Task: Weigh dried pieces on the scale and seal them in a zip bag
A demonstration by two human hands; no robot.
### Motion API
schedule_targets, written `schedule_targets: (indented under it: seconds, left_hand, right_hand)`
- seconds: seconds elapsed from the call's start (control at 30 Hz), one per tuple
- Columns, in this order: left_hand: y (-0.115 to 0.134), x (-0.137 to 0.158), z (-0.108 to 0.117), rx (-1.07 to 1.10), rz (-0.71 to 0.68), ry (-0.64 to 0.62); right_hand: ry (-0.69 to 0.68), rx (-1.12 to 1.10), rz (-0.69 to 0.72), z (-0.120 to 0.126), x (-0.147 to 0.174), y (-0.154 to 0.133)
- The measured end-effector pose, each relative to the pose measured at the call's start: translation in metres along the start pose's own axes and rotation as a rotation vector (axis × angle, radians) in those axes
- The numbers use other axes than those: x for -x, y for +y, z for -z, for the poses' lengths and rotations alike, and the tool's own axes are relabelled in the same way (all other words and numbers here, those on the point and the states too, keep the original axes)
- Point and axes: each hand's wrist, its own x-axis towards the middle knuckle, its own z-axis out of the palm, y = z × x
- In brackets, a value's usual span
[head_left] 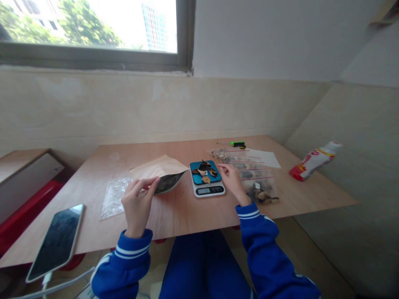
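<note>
My left hand [139, 203] pinches the open mouth of a tan paper pouch [160, 170] lying on the wooden table [183, 211]; dark dried pieces show inside its mouth. A small digital scale [207, 178] with a blue top stands just right of the pouch and carries a few dark and tan dried pieces [205, 171]. My right hand [232, 180] rests at the scale's right edge, fingertips near the blue top, holding nothing that I can make out.
Several clear zip bags [255, 178] with dried pieces lie right of the scale. An empty clear bag [114, 195] lies left of the pouch. A phone [57, 241] on a cable sits at the front left edge. A white-red bottle [313, 161] lies at the right; a green-black tool [238, 144] lies at the back.
</note>
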Motion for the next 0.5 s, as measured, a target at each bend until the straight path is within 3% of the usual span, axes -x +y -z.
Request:
schedule_targets:
  seconds: [0.1,0.17,0.23,0.3,0.37,0.5]
  left_hand:
    - [0.003,0.002,-0.002,-0.001,-0.01,-0.005]
    - [0.007,0.005,-0.004,-0.005,-0.016,-0.008]
    - [0.011,0.009,-0.006,-0.01,-0.032,-0.009]
    - [0.013,0.015,-0.006,-0.006,-0.065,0.003]
    - [0.012,0.021,-0.006,-0.008,-0.12,0.026]
    - [0.005,0.036,-0.002,-0.028,-0.237,0.057]
  right_hand:
    - [-0.152,-0.368,-0.026,0.018,0.013,-0.031]
    - [-0.426,-0.572,-0.002,0.028,0.023,-0.062]
    - [-0.668,-0.643,0.123,0.03,0.032,-0.095]
    - [-0.758,-0.588,0.313,0.021,0.041,-0.122]
    - [-0.739,-0.474,0.434,0.004,0.047,-0.142]
    - [-0.755,-0.186,0.463,-0.04,0.053,-0.159]
